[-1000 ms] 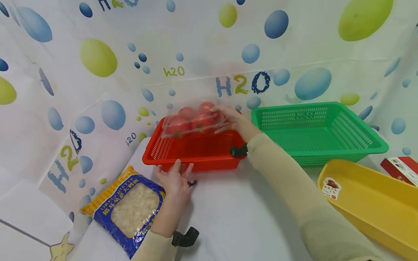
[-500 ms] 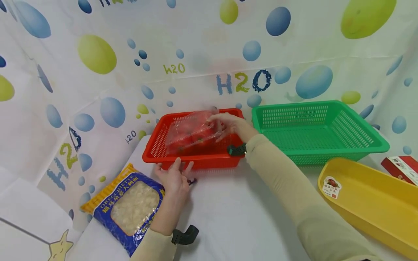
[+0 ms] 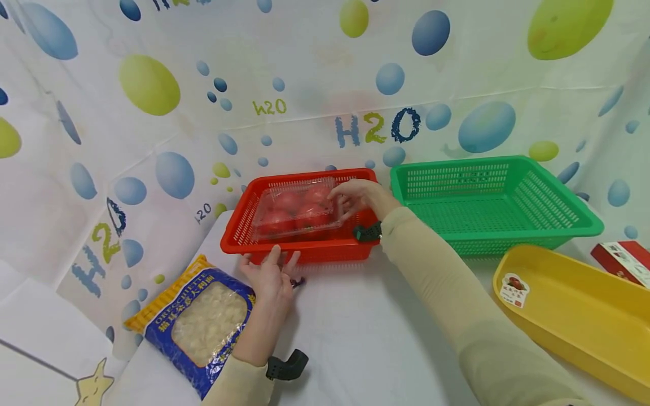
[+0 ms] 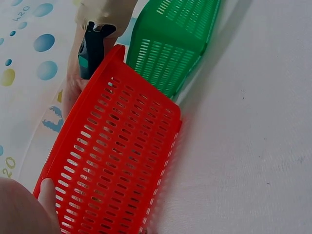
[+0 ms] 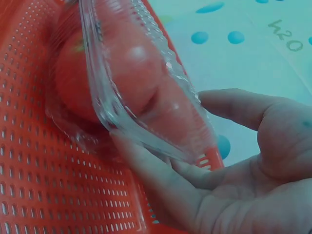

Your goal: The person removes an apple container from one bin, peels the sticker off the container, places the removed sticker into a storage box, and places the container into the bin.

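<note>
Tomatoes (image 3: pixel 297 211) — red, clear-boxed

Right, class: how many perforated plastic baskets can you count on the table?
2. The red basket sits left, holding the tomato box; the green basket stands beside it on the right. Others may lie out of view.

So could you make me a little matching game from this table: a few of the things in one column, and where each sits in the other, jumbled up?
Things:
1. clear box of tomatoes
2. bag of pasta
3. green basket
4. yellow tray

Places:
A. near right corner, a fruit sticker on its inner wall
B. inside the red basket, the right hand at its end
C. right next to the red basket, nothing in it
D. flat on the cloth beside the left hand

Pairs: 1-B, 2-D, 3-C, 4-A
</note>
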Demonstrator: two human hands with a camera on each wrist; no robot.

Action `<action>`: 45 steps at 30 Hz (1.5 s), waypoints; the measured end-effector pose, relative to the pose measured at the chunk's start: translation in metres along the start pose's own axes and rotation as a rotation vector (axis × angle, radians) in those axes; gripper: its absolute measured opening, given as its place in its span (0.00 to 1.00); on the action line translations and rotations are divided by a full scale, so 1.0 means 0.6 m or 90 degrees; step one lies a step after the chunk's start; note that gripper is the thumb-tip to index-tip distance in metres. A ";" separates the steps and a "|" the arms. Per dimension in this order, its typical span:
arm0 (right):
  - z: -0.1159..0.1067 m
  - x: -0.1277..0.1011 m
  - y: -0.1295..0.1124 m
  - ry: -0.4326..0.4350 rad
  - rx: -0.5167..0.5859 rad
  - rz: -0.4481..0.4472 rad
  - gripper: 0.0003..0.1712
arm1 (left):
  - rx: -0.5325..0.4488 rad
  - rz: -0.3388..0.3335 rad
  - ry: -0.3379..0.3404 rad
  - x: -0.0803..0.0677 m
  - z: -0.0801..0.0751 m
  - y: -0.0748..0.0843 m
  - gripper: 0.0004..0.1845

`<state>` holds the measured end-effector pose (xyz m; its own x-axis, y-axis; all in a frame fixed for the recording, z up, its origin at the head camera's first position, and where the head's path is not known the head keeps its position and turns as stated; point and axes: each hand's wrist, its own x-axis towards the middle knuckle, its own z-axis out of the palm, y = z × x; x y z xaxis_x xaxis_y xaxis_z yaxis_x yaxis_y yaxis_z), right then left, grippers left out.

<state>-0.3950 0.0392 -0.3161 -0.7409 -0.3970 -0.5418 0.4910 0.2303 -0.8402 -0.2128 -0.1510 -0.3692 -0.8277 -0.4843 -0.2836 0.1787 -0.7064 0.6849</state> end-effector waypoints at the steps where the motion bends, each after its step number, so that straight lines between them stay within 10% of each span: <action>1: 0.000 0.000 0.000 -0.001 0.005 -0.001 0.17 | 0.001 0.002 0.000 0.000 0.000 -0.001 0.40; 22: -0.017 -0.016 -0.007 0.024 -0.023 -0.004 0.35 | 0.011 0.012 0.003 0.002 0.001 -0.003 0.38; 31: -0.004 -0.022 -0.006 -0.036 -0.121 0.007 0.26 | 0.009 0.007 0.007 0.000 0.000 -0.004 0.39; 45: -0.039 -0.054 -0.005 0.000 -0.074 -0.034 0.37 | -0.011 -0.002 -0.007 -0.002 -0.003 -0.002 0.40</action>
<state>-0.3834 0.0721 -0.2966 -0.7646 -0.4118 -0.4958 0.3940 0.3100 -0.8652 -0.2111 -0.1503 -0.3706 -0.8340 -0.4767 -0.2778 0.1852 -0.7162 0.6729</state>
